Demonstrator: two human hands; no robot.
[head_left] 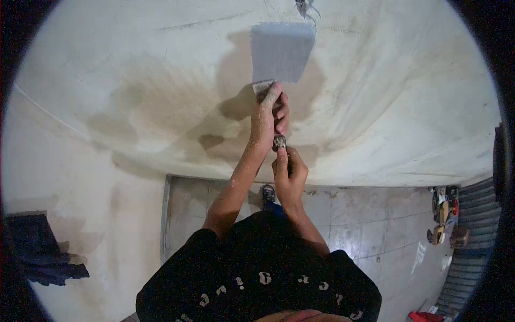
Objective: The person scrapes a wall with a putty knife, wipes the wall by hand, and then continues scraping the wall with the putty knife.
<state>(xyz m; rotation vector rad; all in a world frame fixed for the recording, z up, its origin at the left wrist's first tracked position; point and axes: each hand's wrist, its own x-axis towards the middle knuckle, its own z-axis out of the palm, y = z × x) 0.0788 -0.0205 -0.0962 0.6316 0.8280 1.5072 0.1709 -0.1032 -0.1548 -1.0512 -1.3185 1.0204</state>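
Observation:
My left hand (pixel 270 110) is raised to the wall, closed around the upper part of a scraper. The wide, flat end of the scraper (pixel 263 86) rests at the lower left edge of a grey rectangular patch (pixel 281 53) on the wall. Pale flecks cover the left hand and forearm. Lower down, my right hand (pixel 290 174) is closed at the butt of the scraper's handle, thumb pressed against it. The palm of the left hand hides most of the handle's middle.
Stained off-white wall (pixel 386 96) surrounds the patch, with a small dark fixture (pixel 301 6) above it. Dark cloth (pixel 45 249) hangs at the left. Shoes (pixel 441 214) stand on the tiled floor (pixel 370 231) beside a corrugated shutter (pixel 472 241). A red item (pixel 425 316) lies at the lower right.

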